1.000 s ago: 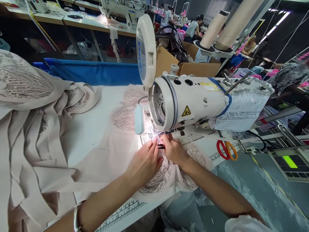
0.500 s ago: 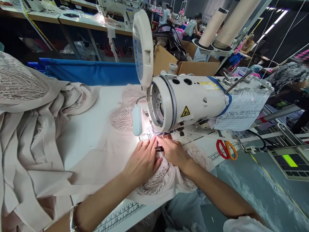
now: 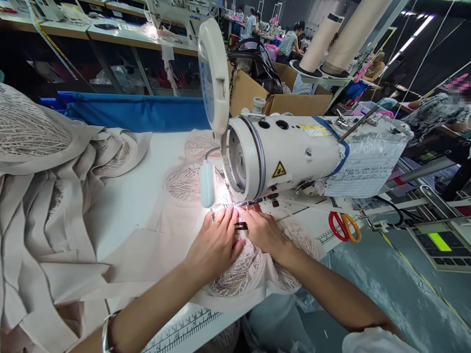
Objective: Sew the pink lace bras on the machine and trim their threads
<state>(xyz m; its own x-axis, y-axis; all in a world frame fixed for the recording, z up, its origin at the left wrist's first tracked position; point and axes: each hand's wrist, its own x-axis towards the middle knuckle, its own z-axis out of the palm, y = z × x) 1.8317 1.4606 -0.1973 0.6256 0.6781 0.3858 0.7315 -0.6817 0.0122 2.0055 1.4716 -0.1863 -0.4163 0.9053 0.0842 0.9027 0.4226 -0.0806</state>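
Pale pink lace fabric (image 3: pixel 235 274) lies bunched on the sewing machine (image 3: pixel 298 152) bed, right below its lit needle area. My left hand (image 3: pixel 213 242) rests on this cloth, fingers stretched toward the needle and thumb held apart. Close beside it, my right hand (image 3: pixel 267 233) is closed on the fabric edge, its fingertips near the left ones. A small black strip (image 3: pixel 241 226) shows between the hands. Just left of the needle hangs a small pale blue lamp (image 3: pixel 207 185). The fingertips and the stitching point are partly lost in glare.
Layered pink garment pieces (image 3: pixel 47 220) pile up at the left. Red and orange-handled scissors (image 3: pixel 345 227) lie right of the machine, near a control panel (image 3: pixel 441 242). Thread cones (image 3: pixel 322 44) and a cardboard box (image 3: pixel 250 93) stand behind. Other people work in the background.
The machine's handwheel area looks slightly different inside, and the whole view has shifted a little. Both hands stay at nearly the same spot on the fabric.
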